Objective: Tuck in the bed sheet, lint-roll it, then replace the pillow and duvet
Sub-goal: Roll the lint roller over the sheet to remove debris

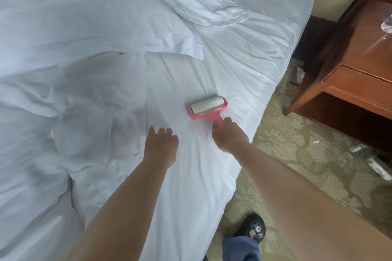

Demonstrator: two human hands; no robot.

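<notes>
Risk: right hand (pixel 230 135) grips lint roller (pixel 209 107); left hand (pixel 161 144), fingers relaxed, flattens bed sheet (pixel 191 176); roller may ruck wrinkles near duvet (pixel 63 112)

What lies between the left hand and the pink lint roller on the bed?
Only bare white bed sheet separates the left hand from the pink lint roller, seen in the head view.

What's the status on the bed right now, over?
Right hand grips pink lint roller, roll on bed sheet. Left hand open, flat on sheet. Pillow and duvet bunched just beyond.
</notes>
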